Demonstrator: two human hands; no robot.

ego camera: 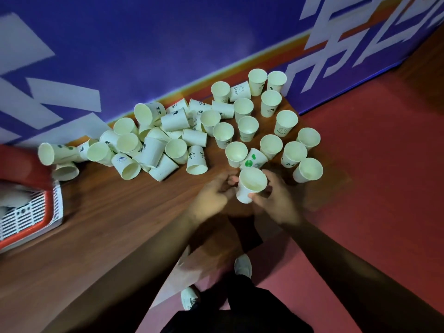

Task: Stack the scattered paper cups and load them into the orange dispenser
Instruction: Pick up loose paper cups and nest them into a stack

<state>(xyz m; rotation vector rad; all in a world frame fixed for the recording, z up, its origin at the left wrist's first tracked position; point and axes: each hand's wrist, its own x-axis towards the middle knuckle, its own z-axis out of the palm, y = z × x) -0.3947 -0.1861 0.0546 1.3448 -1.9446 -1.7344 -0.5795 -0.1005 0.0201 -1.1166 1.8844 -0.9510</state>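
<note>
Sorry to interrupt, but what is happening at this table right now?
A person holds one paper cup near the wooden table's edge, right hand curled round it, left hand alongside. Many other cups lie scattered, upright on the right, tipped over on the left. No stack is visible yet.

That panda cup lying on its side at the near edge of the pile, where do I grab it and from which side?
Likely from the near side with the left hand: the panda cup lies with its open mouth toward you, table bare in front. Set the grip on the rim, thumb inside, fingers on the outer wall.
</note>
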